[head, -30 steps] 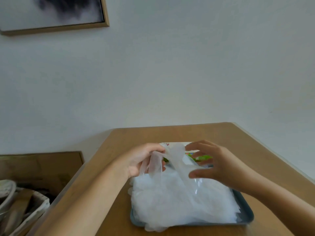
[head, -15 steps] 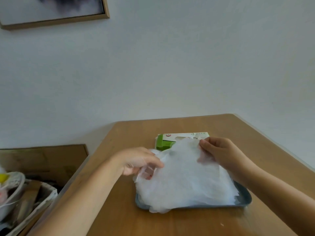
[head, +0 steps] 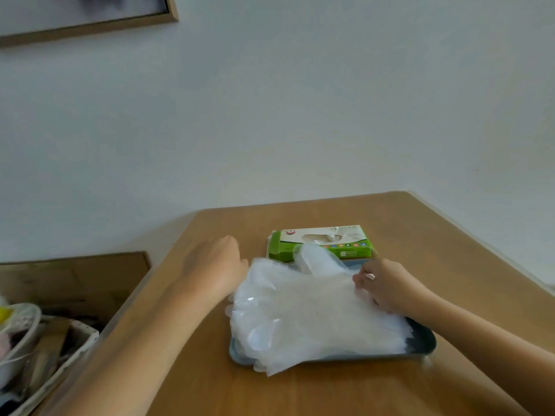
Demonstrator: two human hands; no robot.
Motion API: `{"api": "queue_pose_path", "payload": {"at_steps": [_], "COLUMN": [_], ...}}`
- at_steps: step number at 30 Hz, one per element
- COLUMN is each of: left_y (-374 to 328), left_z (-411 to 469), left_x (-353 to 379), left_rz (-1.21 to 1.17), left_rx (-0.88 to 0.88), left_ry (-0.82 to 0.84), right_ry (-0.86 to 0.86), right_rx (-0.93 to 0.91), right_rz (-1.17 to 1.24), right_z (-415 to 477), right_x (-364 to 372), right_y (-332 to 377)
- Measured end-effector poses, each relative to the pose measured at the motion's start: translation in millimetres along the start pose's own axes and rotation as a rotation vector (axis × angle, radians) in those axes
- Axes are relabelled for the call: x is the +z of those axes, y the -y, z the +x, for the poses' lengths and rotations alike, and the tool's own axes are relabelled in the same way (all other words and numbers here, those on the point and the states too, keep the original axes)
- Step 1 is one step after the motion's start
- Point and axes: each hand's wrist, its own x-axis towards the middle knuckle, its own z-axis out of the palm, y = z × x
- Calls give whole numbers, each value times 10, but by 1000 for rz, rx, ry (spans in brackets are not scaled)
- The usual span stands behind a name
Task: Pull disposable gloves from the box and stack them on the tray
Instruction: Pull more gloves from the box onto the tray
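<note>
Gloves (head: 306, 313) lie heaped in the dark tray (head: 420, 343), spilling over its left rim. The green box (head: 321, 247) sits just behind, toward the table's (head: 300, 391) far edge. The right hand (head: 387, 288) pinches the heap's far right edge, while the blurred left hand (head: 216, 265) touches its left side, its grip unclear.

Home room — framed picture (head: 87, 13), wooden table (head: 330, 391), cluttered basket (head: 79, 343)

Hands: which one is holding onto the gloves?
The right hand, fingers curled on the glove pile; the left hand lies flat beside it, holding nothing.
</note>
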Motion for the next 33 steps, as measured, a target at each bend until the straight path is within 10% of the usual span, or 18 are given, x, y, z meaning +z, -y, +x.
{"api": "queue_pose_path", "payload": {"at_steps": [3, 10, 26, 33], "left_y": [-327, -852, -580, -674], "left_z": [-164, -409, 251, 89], "left_x": [21, 684, 721, 619], "left_rz": [-258, -391, 251, -357], "left_rx": [244, 801, 486, 595], "left_ry": [-152, 74, -64, -539], "right_ry": [8, -12, -9, -11], "right_rx": [16, -11, -24, -19], "right_rz": [-3, -92, -119, -121], "right_z": [-18, 16, -14, -4], "right_x": [24, 26, 32, 49], "right_y": [-1, -24, -46, -81]}}
